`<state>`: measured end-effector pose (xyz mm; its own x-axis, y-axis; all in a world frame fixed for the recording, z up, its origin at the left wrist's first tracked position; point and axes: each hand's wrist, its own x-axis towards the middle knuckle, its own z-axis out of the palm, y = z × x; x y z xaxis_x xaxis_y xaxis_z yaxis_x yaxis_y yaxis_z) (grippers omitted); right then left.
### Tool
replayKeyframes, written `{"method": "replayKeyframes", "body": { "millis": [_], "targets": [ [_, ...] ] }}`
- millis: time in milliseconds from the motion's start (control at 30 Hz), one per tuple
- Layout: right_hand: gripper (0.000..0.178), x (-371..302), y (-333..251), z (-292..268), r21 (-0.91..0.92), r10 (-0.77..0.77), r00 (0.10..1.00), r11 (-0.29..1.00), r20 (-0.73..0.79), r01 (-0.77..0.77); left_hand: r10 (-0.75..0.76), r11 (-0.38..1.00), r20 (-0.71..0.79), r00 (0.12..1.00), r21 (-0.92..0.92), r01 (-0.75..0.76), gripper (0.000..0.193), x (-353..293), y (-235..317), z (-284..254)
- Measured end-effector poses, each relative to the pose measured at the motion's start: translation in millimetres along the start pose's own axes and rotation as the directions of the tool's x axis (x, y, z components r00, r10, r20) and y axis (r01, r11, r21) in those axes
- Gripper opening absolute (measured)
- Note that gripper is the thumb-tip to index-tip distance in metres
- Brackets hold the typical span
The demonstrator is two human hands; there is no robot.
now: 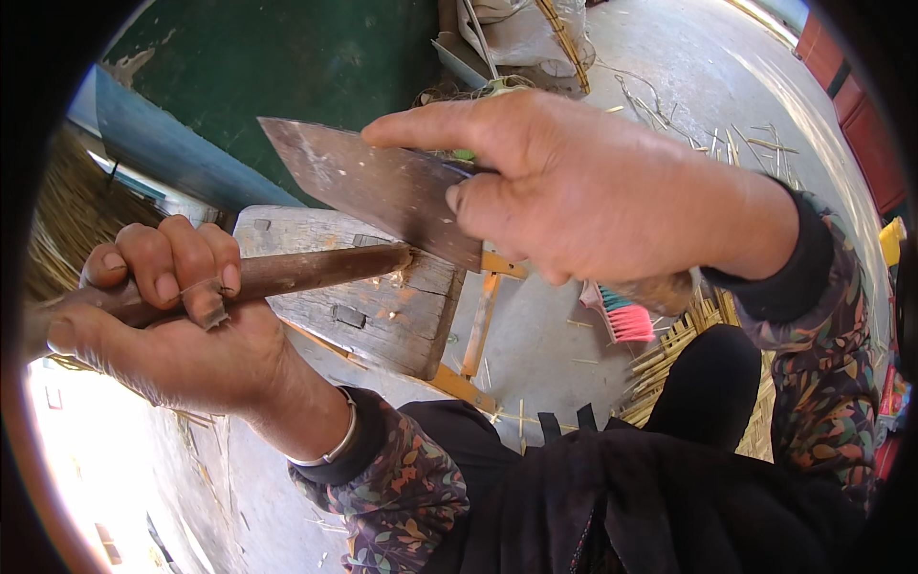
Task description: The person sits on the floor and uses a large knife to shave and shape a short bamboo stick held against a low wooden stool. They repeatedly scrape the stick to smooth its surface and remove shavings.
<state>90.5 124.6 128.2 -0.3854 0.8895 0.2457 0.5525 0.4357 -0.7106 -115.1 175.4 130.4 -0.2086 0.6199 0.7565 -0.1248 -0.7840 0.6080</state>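
Observation:
My left hand (191, 325) is wrapped round a brown wooden stick (320, 271), palm up, with a bandage-like wrap on one fingertip. The stick's cut end rests over a worn wooden bench (316, 320), and pale chips lie beside it. In my right hand (593, 191) is a cleaver (349, 177) with a broad, stained blade. Its index finger stretches along the back of the blade, the other fingers closed round the handle (660, 290). The blade's lower edge is close to the stick's cut end; whether they touch I cannot tell.
A pink and green brush (617, 311) lies on the floor right of the bench, beside woven bamboo strips (684, 349). Bamboo scraps (755, 143) litter the concrete. A dark green panel (287, 67) and a blue pipe-like edge (172, 134) stand beyond the bench. A whitish sack (531, 33) lies at the back.

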Motion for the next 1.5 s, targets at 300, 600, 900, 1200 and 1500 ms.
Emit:
{"method": "replayKeyframes", "body": {
  "millis": [300,600,900,1200,1500],
  "targets": [
    [0.035,-5,-12,-20,0.005,0.039,0.999,0.999,-0.017,-0.039,-0.013,0.997,-0.009,1.000,-0.082,0.012,0.055,2,0,0],
    [0.030,-6,-6,-12,-0.018,0.005,1.000,1.000,-0.020,-0.005,-0.014,0.999,-0.056,0.998,-0.045,0.011,0.050,0,-1,2],
    [0.030,-6,12,10,-0.139,-0.136,0.989,0.982,-0.056,0.127,-0.016,1.000,-0.169,0.985,-0.018,0.013,0.045,-2,-7,-2],
    [0.039,-13,3,2,0.061,0.012,0.999,0.998,-0.048,-0.009,-0.084,0.981,-0.098,0.992,-0.185,0.064,0.039,5,-6,-7],
    [0.048,-23,6,2,0.172,0.108,0.993,0.979,0.037,-0.113,0.003,1.000,-0.054,0.999,-0.020,-0.004,0.037,-11,9,11]
  ]
}}
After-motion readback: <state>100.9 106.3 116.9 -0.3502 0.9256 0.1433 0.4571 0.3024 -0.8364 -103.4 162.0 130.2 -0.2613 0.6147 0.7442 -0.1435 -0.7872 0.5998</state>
